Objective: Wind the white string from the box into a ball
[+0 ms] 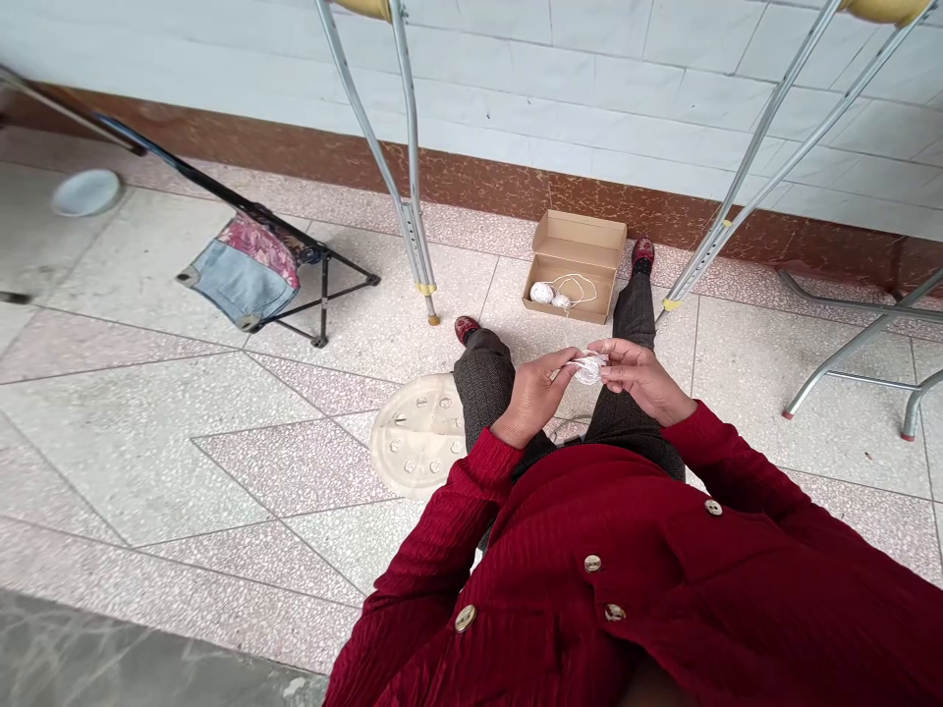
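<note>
White yarn (pixel 587 371) in two hands (pixel 540 395) (pixel 640 377)

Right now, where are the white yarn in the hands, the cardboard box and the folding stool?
White yarn (pixel 587 371): head view, middle of the held bundle.
Cardboard box (pixel 580 239): head view, inside of its raised lid.
Folding stool (pixel 245 281): head view, its denim seat.

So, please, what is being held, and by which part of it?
A small white yarn piece: the left hand pinches its left edge, the right hand its right edge. The exact contact is partly hidden.
</note>
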The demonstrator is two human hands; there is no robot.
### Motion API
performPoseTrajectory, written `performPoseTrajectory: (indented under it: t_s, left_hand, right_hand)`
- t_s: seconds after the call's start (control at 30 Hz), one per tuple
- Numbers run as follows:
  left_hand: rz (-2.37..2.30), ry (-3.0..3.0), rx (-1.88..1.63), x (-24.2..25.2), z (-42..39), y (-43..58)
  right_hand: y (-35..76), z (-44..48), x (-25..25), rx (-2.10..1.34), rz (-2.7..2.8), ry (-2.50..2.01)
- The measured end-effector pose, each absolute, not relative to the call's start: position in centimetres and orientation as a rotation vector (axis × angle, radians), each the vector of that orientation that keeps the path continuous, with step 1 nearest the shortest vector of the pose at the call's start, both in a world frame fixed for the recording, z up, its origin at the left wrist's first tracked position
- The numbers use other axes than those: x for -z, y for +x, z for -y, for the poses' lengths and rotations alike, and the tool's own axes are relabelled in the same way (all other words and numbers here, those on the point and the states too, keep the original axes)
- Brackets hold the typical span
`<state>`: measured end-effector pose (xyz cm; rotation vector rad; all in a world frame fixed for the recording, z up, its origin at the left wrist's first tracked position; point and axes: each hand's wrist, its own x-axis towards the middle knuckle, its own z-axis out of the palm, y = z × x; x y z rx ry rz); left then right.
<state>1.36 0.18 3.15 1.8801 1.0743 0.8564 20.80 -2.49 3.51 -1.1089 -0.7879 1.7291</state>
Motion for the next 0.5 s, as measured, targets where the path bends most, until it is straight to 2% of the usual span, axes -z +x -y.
performPoseTrajectory:
  t_s: [0.5]
  left_hand:
    - [-1.15,1.806,-0.801,-2.58,-0.19,1.97]
  right_hand:
    - [20.27,2.98,-3.07,-1.385,1.409,-1.315]
